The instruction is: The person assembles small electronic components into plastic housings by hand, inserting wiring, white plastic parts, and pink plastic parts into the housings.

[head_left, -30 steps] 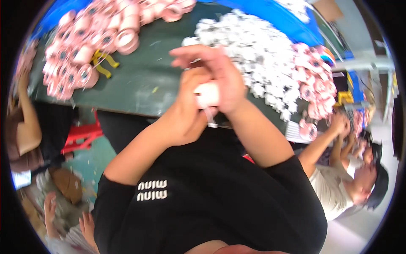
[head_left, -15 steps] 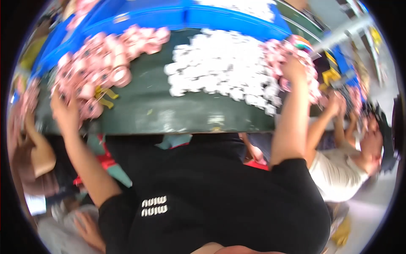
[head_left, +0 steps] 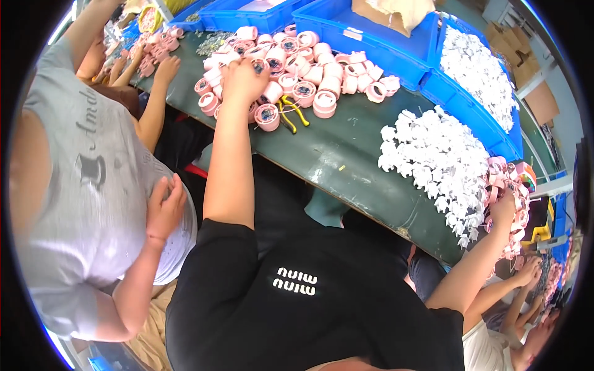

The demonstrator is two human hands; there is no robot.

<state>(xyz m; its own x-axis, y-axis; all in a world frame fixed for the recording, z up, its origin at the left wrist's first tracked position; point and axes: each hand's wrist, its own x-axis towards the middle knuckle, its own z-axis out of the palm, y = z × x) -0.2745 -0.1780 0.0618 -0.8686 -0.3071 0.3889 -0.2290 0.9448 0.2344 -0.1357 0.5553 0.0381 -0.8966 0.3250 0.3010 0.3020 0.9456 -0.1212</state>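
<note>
My left hand (head_left: pixel 245 80) reaches into a pile of pink round plastic housings (head_left: pixel 329 85), several with dark parts inside. Its fingers curl down among them, and what they grip, if anything, is hidden. Close to it, yellow-handled pliers (head_left: pixel 292 114) lie at the near side of the pile. Far to the right, my right hand (head_left: pixel 504 209) is in a second heap of pink pieces (head_left: pixel 515 230); its fingertips are hidden among them. A wide heap of small white plastic parts (head_left: pixel 433 157) lies between my hands, nearer the right one.
Blue bins (head_left: pixel 371 46) line the table's far side; one holds more white parts (head_left: pixel 473 74). A person in a grey shirt (head_left: pixel 105 204) stands close at my left. Other people's hands (head_left: pixel 529 272) work at the right. The green table (head_left: pixel 322 154) has its near edge before me.
The view has swung left, so the table now slants down to the right. A person in grey has come large into view at left. Both my hands remain at the pink piles.
</note>
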